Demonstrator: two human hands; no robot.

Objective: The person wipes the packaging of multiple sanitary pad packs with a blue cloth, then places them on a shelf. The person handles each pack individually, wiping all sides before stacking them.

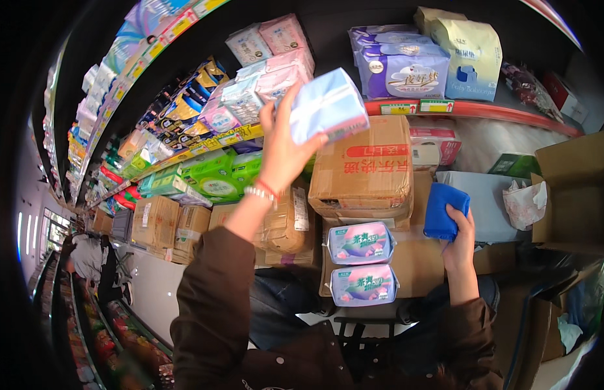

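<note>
My left hand (283, 146) is raised in front of the shelf, its fingers closed around a pale blue and white soft pack (326, 107), which is tilted. On the right, my right hand (463, 237) grips a folded blue cloth (445, 209) above the cardboard. Between my forearms, two pastel pink and blue packs of sanitary pads lie one behind the other: the far pack (360, 244) and the near pack (365, 285). Both rest on a flat cardboard surface (415, 263). Behind them sits a taped brown carton (360, 175).
Purple packs (409, 71) and a cream pack (467, 55) stand on the red-edged shelf (484, 114). Pink and white packs (276, 68) fill the shelf to the left. An open carton (578, 188) is at the right. A person (97, 263) is bent over in the aisle.
</note>
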